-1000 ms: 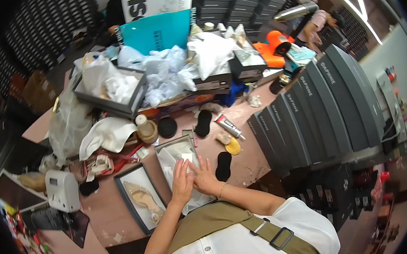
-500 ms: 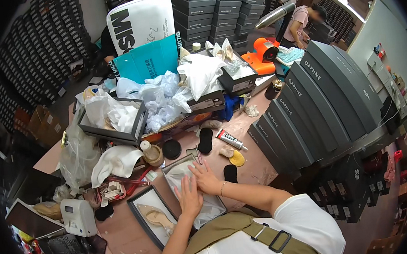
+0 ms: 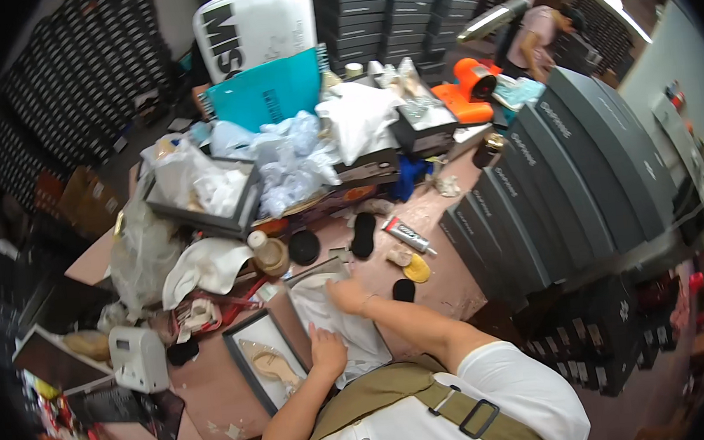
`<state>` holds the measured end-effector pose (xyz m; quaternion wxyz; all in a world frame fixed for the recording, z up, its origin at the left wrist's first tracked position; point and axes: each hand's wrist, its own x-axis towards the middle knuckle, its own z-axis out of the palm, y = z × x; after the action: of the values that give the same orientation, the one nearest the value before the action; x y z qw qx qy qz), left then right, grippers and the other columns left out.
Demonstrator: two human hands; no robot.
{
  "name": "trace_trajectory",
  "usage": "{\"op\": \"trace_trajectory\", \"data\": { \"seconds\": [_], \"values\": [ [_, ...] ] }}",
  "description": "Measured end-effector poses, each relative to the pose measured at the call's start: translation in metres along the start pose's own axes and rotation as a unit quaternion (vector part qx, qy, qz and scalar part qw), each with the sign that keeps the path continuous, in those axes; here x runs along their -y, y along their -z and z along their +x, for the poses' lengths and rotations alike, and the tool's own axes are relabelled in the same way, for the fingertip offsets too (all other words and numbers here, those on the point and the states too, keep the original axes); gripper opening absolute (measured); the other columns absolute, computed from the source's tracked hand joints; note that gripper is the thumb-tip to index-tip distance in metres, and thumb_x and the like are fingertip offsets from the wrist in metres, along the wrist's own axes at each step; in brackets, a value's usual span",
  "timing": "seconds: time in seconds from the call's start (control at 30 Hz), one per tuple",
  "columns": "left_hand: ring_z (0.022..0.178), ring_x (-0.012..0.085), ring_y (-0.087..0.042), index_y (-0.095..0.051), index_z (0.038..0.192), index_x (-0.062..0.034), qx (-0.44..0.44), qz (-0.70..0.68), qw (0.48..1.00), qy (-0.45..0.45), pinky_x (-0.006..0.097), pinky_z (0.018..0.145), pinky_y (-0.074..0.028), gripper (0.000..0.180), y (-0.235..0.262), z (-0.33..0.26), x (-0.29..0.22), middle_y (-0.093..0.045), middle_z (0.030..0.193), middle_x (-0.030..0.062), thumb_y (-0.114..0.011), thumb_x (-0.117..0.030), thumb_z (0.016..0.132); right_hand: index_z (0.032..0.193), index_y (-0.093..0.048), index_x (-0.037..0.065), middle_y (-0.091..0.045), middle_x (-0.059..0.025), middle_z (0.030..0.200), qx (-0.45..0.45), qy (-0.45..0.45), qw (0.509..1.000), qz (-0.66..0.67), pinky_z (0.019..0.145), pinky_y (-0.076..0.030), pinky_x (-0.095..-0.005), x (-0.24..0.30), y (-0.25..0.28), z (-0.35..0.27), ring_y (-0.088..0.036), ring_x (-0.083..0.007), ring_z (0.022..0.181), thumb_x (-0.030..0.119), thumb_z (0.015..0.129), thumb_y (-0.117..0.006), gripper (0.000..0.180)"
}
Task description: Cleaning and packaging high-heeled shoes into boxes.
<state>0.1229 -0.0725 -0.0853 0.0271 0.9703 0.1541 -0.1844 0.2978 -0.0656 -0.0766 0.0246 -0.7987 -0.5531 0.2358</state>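
Observation:
A grey shoebox (image 3: 314, 269) with white tissue paper (image 3: 361, 335) inside it lies in front of me. My right hand (image 3: 346, 295) is over the far part of this box, its fingers curled closed at the tissue. Near the box's left edge rests my left hand (image 3: 328, 352), fingers slightly apart on the paper and holding nothing that I can see. Just left of it is an open dark box (image 3: 235, 351) with a white lining. A beige pointed shoe (image 3: 266, 362) lies in that box, partly hidden by my left forearm.
Dark shoeboxes (image 3: 563, 166) are stacked at the right. A tube (image 3: 408, 236), a yellow sponge (image 3: 416, 269) and a bottle (image 3: 268, 254) lie beyond my hands. Tissue-filled boxes (image 3: 202, 200) stand at the back; a white device (image 3: 137, 358) is at left. A person (image 3: 532, 40) works behind.
My hands have moved apart: the right stays at the box's far part with fingers now curled, while the left has drawn back to the left edge. The view has shifted slightly.

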Motion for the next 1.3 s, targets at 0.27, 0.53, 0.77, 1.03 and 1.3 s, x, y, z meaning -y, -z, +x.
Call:
{"op": "trace_trajectory", "data": {
  "seconds": [0.27, 0.53, 0.77, 1.03, 1.3],
  "values": [
    [0.121, 0.0262, -0.047, -0.058, 0.115, -0.0058, -0.209, -0.146, 0.966, 0.036, 0.063, 0.105, -0.017, 0.04, 0.046, -0.022, 0.002, -0.056, 0.12, 0.0125, -0.056, -0.031, 0.083, 0.115, -0.055, -0.004, -0.062, -0.0062, 0.095, 0.063, 0.145, 0.921, 0.356, 0.082, -0.045, -0.0268, -0.026, 0.12, -0.062, -0.054, -0.0096, 0.091, 0.023, 0.087, -0.062, 0.039],
    [0.087, 0.0255, -0.064, -0.044, 0.132, -0.0095, -0.162, -0.965, 0.167, 0.118, 0.041, 0.069, -0.055, 0.066, 0.074, -0.079, -0.035, -0.062, 0.111, 0.0103, -0.041, -0.06, 0.089, 0.121, -0.052, -0.002, -0.057, -0.0133, 0.112, -0.251, 0.112, 0.839, 0.47, 0.085, -0.044, -0.031, 0.075, 0.079, -0.1, -0.054, -0.0218, 0.104, 0.019, 0.087, -0.061, 0.041],
    [0.067, 0.0206, -0.064, -0.046, 0.128, -0.0114, -0.1, -0.982, 0.149, 0.061, 0.029, 0.043, -0.05, 0.085, 0.055, -0.117, -0.007, -0.064, 0.103, 0.0081, -0.044, -0.078, 0.075, 0.108, -0.06, -0.002, -0.063, 0.0003, 0.09, -0.009, 0.056, 0.78, 0.624, 0.068, -0.046, -0.0244, 0.072, 0.099, -0.118, -0.054, -0.0051, 0.078, 0.023, 0.091, -0.061, 0.03],
    [0.116, 0.0231, -0.052, -0.037, 0.136, -0.0049, -0.181, -0.973, 0.145, 0.016, 0.037, 0.098, -0.044, 0.081, 0.045, -0.129, 0.009, -0.051, 0.128, 0.0106, -0.072, -0.047, 0.076, 0.082, -0.06, 0.004, -0.058, -0.014, 0.073, 0.133, 0.363, 0.922, 0.034, 0.065, -0.049, -0.0398, 0.098, 0.094, -0.178, -0.062, -0.033, 0.073, 0.028, 0.086, -0.059, 0.024],
    [0.117, 0.0173, -0.048, -0.031, 0.141, -0.0028, -0.024, -0.788, 0.614, -0.043, 0.031, 0.099, -0.039, 0.088, 0.056, -0.145, 0.062, -0.049, 0.129, 0.009, -0.08, -0.02, 0.07, 0.132, -0.045, 0.002, -0.053, -0.0102, 0.127, 0.101, 0.254, 0.868, 0.415, 0.101, -0.035, -0.0332, 0.042, 0.186, -0.14, -0.047, -0.0205, 0.12, 0.028, 0.074, -0.078, 0.071]
  ]
}}
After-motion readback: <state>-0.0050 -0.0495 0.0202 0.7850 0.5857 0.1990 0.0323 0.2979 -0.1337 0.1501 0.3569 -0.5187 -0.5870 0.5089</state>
